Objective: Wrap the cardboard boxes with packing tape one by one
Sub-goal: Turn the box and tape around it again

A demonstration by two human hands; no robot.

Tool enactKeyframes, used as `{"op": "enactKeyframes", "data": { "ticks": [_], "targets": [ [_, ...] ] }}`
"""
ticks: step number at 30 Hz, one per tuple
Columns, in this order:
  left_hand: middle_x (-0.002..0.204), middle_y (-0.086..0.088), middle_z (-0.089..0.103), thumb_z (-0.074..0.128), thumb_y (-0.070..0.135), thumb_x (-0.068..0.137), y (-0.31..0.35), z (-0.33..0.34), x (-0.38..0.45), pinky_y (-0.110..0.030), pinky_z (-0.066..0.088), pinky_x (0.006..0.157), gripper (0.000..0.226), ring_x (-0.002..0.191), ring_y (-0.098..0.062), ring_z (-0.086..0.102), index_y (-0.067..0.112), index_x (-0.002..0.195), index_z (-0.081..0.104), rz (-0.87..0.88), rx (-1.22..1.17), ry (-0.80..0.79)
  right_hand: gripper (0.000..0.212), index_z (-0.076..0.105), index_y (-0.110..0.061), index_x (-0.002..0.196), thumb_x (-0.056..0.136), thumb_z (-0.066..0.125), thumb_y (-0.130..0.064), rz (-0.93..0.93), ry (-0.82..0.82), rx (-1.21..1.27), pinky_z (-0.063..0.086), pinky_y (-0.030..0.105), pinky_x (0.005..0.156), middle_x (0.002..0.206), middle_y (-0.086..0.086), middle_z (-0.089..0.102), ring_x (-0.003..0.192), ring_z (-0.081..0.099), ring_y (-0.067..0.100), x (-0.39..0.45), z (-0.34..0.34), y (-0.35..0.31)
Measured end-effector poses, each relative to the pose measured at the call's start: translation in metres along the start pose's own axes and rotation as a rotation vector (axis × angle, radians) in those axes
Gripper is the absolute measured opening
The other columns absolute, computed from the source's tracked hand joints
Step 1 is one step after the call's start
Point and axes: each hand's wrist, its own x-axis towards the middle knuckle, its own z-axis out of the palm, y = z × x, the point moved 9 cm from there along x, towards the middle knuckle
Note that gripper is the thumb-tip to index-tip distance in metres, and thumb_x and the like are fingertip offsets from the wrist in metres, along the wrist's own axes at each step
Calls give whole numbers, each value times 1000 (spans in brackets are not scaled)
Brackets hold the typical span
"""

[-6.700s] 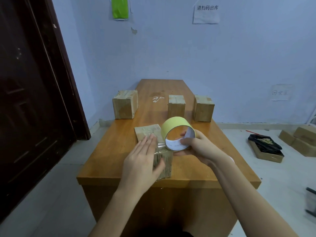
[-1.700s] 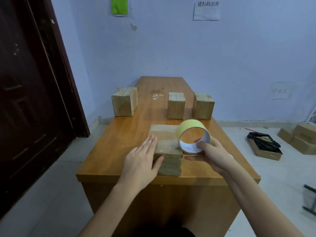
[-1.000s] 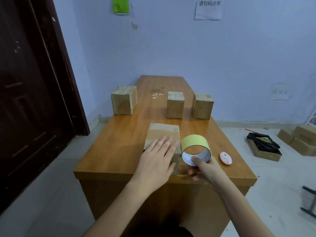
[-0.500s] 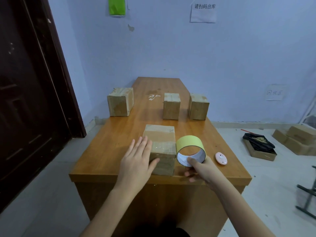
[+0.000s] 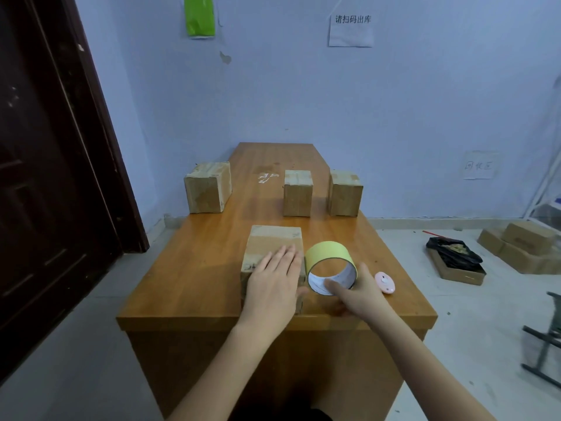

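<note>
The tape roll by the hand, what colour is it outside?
Yellow-green outside on the tape roll, seen from the head view.

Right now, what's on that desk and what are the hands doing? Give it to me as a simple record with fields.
surface: wooden desk
box being worked on: cardboard box near the front edge
left hand: flat, palm down on top of that box
right hand: gripping the tape roll, thumb inside its core
tape roll position: beside the box, on its right
waiting boxes: three at the back, left box, middle box, right box
other item: small pink round object right of the roll
</note>
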Motion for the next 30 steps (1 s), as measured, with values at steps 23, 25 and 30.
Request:
{"op": "enactKeyframes", "data": {
  "ticks": [23,25,30],
  "targets": [
    [157,4,13,30,32,101,-4,4,0,-24,-3,112,51,144,-11,7,25,149,16,23,-124,6,17,64,-25,82,87,56,-11,-583,98,-10,40,21,54,66,-12,58,59,51,6,13,-12,-68],
    [157,4,13,32,30,101,-5,3,0,-24,-5,111,51,144,-10,7,25,149,16,19,-126,11,18,64,-24,81,87,56,-9,-585,107,-17,40,25,54,63,-11,57,57,50,7,13,-12,-67],
    [156,5,13,35,27,100,-5,1,-1,-23,-7,110,52,144,-10,7,25,149,16,9,-146,20,16,65,-21,83,88,57,-9,-595,103,-73,40,31,53,65,-1,59,58,52,17,12,-12,-67]
  ]
}}
